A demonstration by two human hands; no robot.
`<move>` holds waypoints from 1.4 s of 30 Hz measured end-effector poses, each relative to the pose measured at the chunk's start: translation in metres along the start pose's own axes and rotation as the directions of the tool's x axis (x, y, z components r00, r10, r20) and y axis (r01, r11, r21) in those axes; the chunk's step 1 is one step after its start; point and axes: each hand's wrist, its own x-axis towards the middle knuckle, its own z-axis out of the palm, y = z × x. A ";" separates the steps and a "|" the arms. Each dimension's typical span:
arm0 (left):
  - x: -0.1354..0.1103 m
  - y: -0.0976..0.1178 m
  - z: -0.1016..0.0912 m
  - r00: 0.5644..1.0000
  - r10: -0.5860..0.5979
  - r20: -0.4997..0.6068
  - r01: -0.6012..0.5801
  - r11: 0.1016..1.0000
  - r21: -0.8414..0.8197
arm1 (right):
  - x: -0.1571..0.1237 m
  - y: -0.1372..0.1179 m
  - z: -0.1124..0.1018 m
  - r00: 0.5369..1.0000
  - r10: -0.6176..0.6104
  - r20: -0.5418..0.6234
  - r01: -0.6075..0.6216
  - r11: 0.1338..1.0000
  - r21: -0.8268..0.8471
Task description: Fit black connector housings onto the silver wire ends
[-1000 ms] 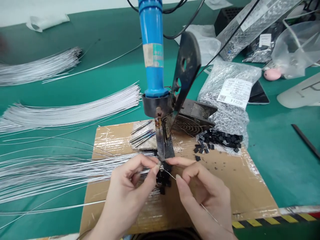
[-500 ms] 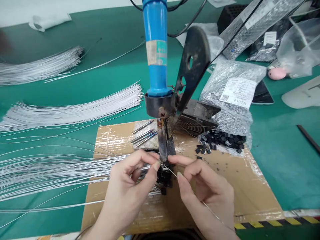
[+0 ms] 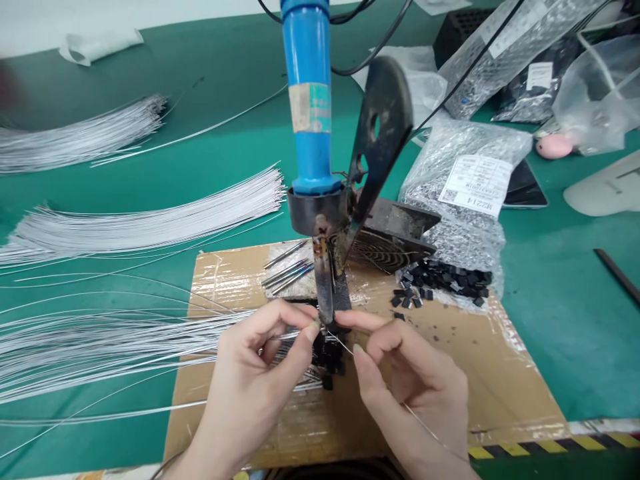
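Note:
My left hand point(image 3: 263, 383) is closed, thumb and forefinger pinching a tiny piece at the tip of a soldering iron point(image 3: 310, 87); the fingertips mostly hide that piece. The iron has a blue handle and points downward in a black metal bracket point(image 3: 383, 123). A thin pale wire point(image 3: 342, 343) runs from the tip area back through my right hand point(image 3: 417, 380). Thumb and curled fingers close around this wire, while the forefinger reaches beside the iron's tip. Under the fingertips lies a cluster of small black parts point(image 3: 331, 360).
Cardboard point(image 3: 500, 387) covers the green table point(image 3: 575, 300). Bundles of wire point(image 3: 150, 223) lie on the left. Loose black connectors point(image 3: 450, 280) spill by a labelled bubble-wrap bag point(image 3: 465, 147) on the right. Metal rods point(image 3: 287, 273) and a fan-like black unit point(image 3: 395, 237) sit behind the iron's tip.
The iron's handle and bracket have swung slightly left, while its tip stays nearly in place. Both hands keep almost the same pose, with a very small leftward shift of the left hand.

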 end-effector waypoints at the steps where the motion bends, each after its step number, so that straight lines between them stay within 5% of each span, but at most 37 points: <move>1: 0.000 0.000 0.000 1.000 -0.002 0.000 0.002 1.000 0.002 | 0.000 0.000 0.000 1.000 -0.001 0.004 0.001 1.000 0.001; 22: -0.003 0.002 0.002 0.999 0.033 -0.007 -0.033 0.999 -0.019 | -0.002 0.001 0.000 1.000 -0.024 0.007 0.024 0.999 -0.028; 42: -0.001 -0.001 0.003 0.996 0.092 0.001 -0.092 0.996 -0.013 | -0.004 0.011 0.008 0.939 -0.340 -0.051 0.321 0.919 -0.229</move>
